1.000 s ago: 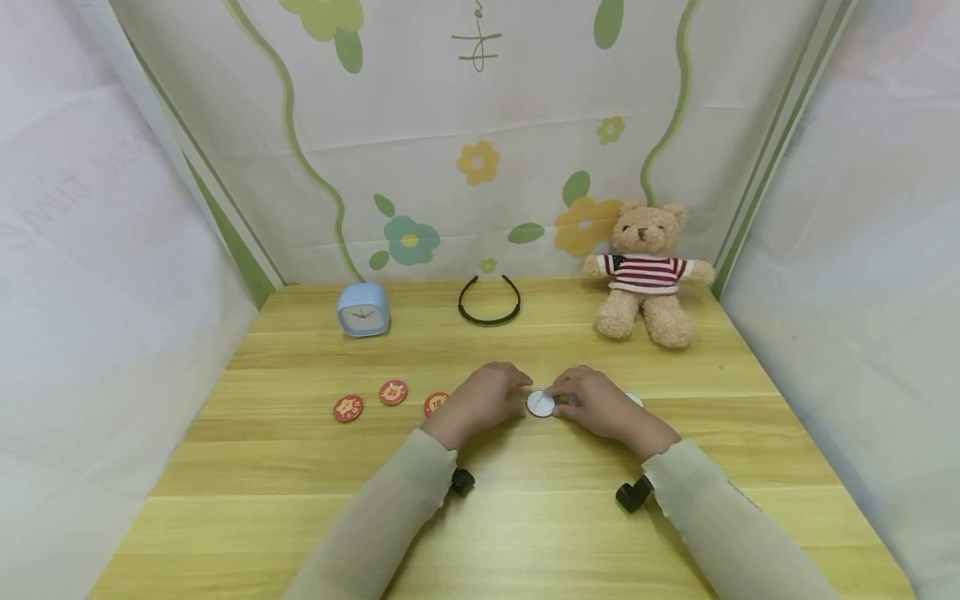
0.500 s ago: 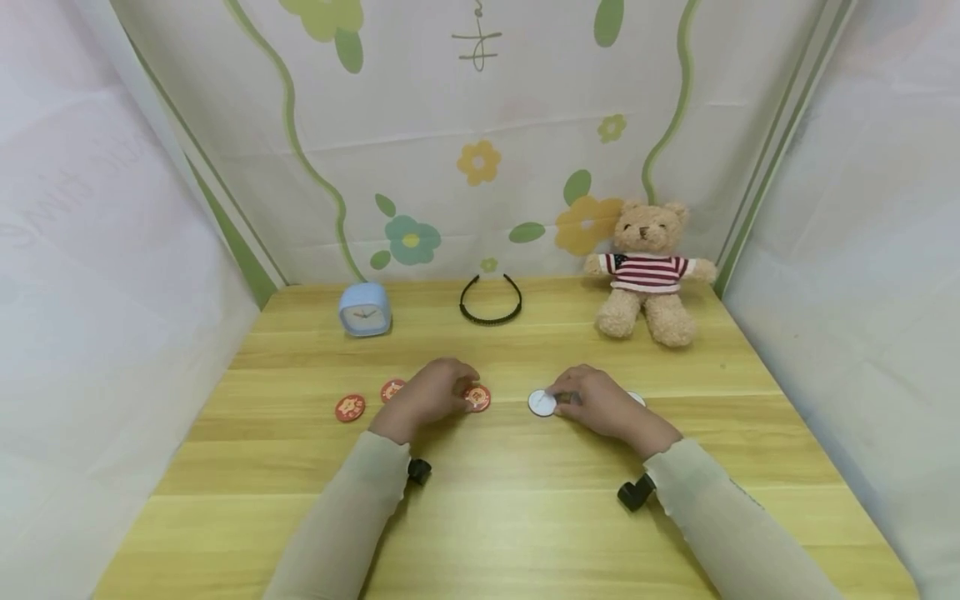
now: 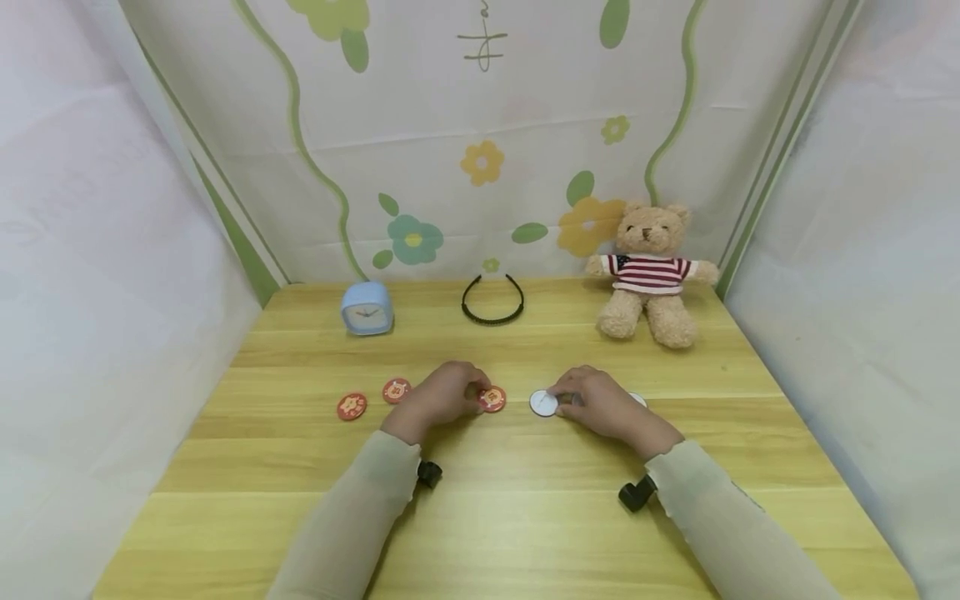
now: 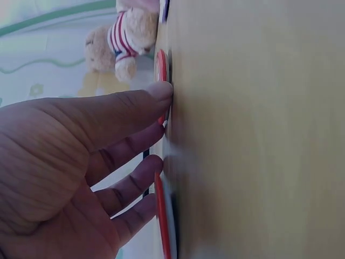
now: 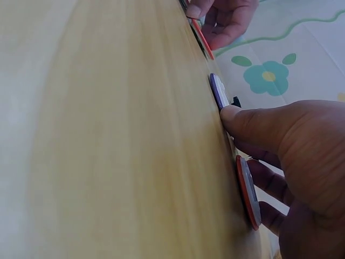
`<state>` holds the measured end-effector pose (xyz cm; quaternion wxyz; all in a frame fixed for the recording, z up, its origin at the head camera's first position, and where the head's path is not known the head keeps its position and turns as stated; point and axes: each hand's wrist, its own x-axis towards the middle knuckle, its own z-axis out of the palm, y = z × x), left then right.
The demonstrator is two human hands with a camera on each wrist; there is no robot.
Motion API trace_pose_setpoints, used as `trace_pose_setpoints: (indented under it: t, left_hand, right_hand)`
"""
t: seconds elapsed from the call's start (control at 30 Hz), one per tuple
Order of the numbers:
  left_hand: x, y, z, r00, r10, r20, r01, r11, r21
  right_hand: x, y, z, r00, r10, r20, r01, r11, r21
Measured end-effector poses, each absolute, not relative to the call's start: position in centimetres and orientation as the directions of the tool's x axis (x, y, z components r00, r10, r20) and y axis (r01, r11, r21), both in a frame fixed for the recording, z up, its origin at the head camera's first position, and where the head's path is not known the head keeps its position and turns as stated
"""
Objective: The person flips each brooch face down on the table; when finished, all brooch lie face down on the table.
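Observation:
In the head view my left hand (image 3: 444, 393) pinches the edge of a red round badge (image 3: 492, 399) with a yellow cartoon print, thumb and forefinger at its left side. My right hand (image 3: 597, 402) holds a white-faced round badge (image 3: 543, 403) by its right edge. A thin line crosses that white face. The left wrist view has the thumb at the edge of the red badge (image 4: 161, 65), flat on the table. From the right wrist, the badge (image 5: 216, 89) under the right thumb shows a purple rim.
Two more red badges (image 3: 352, 407) lie to the left. Another white badge (image 3: 637, 399) is mostly hidden behind the right hand. Along the back stand a blue clock (image 3: 367, 308), a black headband (image 3: 492, 320) and a teddy bear (image 3: 649, 275). Fabric walls surround the wooden table (image 3: 495, 517).
My left hand went from near the white badge back left to the red badge, then slid it right. The right hand has kept its hold on the white badge.

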<state>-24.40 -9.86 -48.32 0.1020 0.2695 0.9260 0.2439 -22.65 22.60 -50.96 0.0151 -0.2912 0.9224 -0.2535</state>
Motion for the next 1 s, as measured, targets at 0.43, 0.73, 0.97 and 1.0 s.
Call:
trace_pose_setpoints:
  t: [0.43, 0.73, 0.97, 1.0]
  left_hand:
    - [-24.2, -8.9, -48.4, -0.825, 0.563, -0.053, 0.467, 0.731, 0.497]
    - [-24.3, -9.0, -48.7, -0.816, 0.577, -0.028, 0.481, 0.705, 0.521]
    - [-24.3, -9.1, -48.6, -0.819, 0.573, -0.028, 0.475, 0.705, 0.526]
    - [-24.3, -9.1, -48.6, -0.819, 0.572, -0.028, 0.476, 0.707, 0.524]
  right_hand:
    - [-22.9, 20.2, -50.1, -0.850, -0.516, 0.101, -0.475, 0.672, -0.567]
    - [-23.7, 16.3, -50.4, -0.798, -0.591, 0.117, -0.556, 0.648, -0.520]
    - [-24.0, 14.8, -51.1, -0.786, -0.605, 0.129, -0.575, 0.638, -0.511]
    - [-24.0, 14.7, -51.0, -0.787, -0.603, 0.128, -0.573, 0.639, -0.513]
